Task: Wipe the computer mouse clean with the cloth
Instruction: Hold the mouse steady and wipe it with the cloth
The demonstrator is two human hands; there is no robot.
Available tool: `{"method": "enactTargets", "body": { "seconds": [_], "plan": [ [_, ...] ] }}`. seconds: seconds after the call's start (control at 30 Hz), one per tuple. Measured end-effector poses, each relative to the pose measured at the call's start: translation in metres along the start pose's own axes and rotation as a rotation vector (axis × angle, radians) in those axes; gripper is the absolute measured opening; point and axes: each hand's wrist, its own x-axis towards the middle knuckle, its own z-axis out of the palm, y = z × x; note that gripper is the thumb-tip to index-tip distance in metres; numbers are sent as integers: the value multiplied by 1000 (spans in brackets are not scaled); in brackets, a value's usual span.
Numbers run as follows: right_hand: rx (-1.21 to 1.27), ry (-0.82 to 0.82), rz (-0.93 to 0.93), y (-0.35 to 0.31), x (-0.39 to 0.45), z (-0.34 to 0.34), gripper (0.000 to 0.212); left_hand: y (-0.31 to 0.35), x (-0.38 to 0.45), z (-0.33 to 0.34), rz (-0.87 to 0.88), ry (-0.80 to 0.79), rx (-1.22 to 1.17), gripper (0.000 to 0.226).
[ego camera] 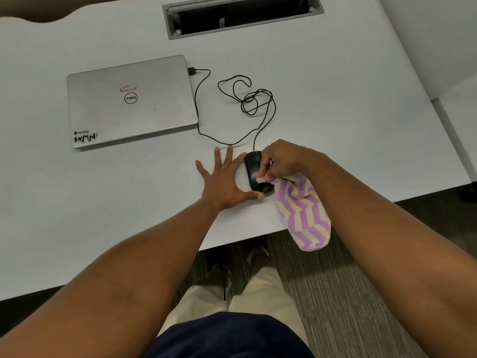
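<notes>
Right hand (282,161) presses cloth (302,210) onto mouse (251,171).

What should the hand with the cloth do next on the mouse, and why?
Probably draw the cloth toward the mouse's near end. The right hand pinches only a corner against its top, the left hand braces its side, and most cloth hangs unused.

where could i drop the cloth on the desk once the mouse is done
Bare desk right of the cable, and the near-left stretch between the laptop and the desk edge. Crowded: around the mouse, with the left hand, right hand, cloth and cable loops.
</notes>
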Motion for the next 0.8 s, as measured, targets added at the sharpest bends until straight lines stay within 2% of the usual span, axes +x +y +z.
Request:
{"method": "enactTargets", "body": {
  "seconds": [0.8],
  "plan": [
    [-32, 6, 2, -6, -6, 0, 19, -2, 2, -1, 16, -35, 14, 126]
  ]
}}
